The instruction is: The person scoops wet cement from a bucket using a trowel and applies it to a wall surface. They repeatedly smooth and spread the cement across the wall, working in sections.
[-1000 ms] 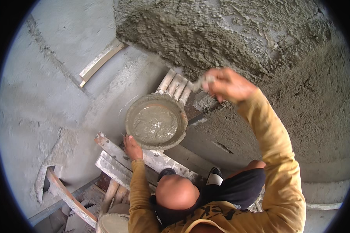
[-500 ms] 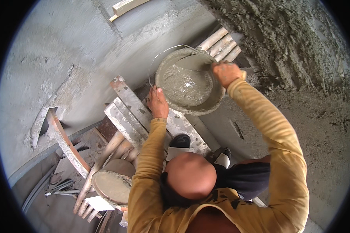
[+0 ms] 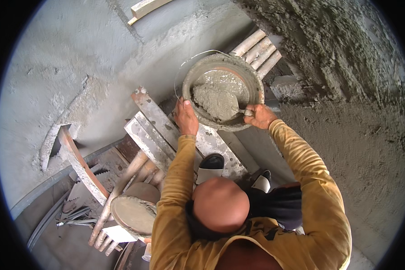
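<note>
A round bucket (image 3: 258, 85) crusted with grey mortar rests on wooden planks in the upper middle of the head view. Wet grey mortar (image 3: 216, 100) fills it. My left hand (image 3: 186, 118) grips the bucket's near left rim. My right hand (image 3: 259, 115) is at the near right rim, closed on the handle of a trowel (image 3: 237, 109). The trowel's blade is dug into the mortar and carries a heap of it. Both arms wear yellow sleeves.
Mortar-stained planks (image 3: 154, 122) and round poles (image 3: 258, 48) form the platform under the bucket. A rough, freshly plastered wall (image 3: 346, 54) rises at the right. A second round pan (image 3: 132, 216) sits lower left, with metal tools (image 3: 76, 217) beside it. Two shoes (image 3: 210, 165) stand on the planks.
My right hand has come down from the plastered wall to the bucket and pushed the trowel into the mortar. The left hand stayed on the rim. The view tipped downward.
</note>
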The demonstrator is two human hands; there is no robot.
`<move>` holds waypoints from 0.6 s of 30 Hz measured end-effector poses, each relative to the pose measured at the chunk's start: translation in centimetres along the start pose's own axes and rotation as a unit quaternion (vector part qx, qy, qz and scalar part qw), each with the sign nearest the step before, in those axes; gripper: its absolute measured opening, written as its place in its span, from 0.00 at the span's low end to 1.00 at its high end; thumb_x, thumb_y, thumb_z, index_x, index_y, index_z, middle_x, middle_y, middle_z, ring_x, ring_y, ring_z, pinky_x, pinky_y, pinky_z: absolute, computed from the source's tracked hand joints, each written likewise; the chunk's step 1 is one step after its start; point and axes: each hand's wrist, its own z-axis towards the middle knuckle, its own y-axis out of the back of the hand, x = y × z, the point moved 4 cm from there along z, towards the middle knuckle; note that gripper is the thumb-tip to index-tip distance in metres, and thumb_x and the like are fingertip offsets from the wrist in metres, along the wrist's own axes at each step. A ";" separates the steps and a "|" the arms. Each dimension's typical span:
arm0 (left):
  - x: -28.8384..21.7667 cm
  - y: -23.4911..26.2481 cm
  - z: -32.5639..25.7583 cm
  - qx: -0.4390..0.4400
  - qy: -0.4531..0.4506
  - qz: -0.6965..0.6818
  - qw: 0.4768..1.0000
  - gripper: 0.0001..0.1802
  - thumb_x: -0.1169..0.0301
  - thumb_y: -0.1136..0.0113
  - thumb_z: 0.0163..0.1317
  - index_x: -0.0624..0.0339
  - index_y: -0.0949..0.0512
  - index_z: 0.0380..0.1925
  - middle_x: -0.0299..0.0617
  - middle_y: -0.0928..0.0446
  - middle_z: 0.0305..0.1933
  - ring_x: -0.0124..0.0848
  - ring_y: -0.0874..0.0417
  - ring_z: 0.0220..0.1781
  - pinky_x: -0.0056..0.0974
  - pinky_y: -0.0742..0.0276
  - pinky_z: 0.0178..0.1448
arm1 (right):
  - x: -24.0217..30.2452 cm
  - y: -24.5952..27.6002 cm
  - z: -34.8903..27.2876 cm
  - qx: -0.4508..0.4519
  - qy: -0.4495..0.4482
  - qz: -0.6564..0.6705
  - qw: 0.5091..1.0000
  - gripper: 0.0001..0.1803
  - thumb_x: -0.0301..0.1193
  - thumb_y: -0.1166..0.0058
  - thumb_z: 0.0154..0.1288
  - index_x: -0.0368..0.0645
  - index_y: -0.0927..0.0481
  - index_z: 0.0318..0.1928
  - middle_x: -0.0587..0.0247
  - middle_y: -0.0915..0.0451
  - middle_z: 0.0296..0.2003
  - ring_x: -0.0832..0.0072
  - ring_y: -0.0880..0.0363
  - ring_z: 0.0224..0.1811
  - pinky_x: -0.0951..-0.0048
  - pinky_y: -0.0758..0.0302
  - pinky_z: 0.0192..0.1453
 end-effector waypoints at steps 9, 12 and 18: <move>0.3 -1.1 -0.2 0.015 0.013 0.038 0.999 0.34 0.48 0.73 0.70 0.62 0.36 0.63 0.56 0.38 0.67 0.50 0.45 0.71 0.56 0.57 0.71 | 5.2 10.4 -9.3 -0.226 0.221 -0.123 0.941 0.19 0.40 0.44 0.55 0.34 0.22 0.37 0.44 0.23 0.29 0.47 0.23 0.32 0.56 0.25 0.38; 0.6 0.5 0.1 -0.009 0.006 0.055 0.998 0.33 0.48 0.72 0.70 0.60 0.35 0.62 0.54 0.38 0.67 0.50 0.44 0.71 0.56 0.55 0.71 | 12.3 16.0 -13.7 -0.203 0.268 -0.144 0.931 0.19 0.40 0.43 0.57 0.34 0.21 0.37 0.46 0.23 0.26 0.52 0.23 0.28 0.59 0.26 0.34; 0.9 0.7 0.2 -0.001 0.000 0.057 0.998 0.30 0.51 0.70 0.71 0.60 0.35 0.61 0.54 0.38 0.66 0.51 0.42 0.69 0.57 0.53 0.70 | 18.4 23.8 -16.1 -0.088 0.225 0.172 0.955 0.12 0.37 0.42 0.60 0.41 0.18 0.37 0.65 0.21 0.21 0.79 0.27 0.17 0.74 0.28 0.22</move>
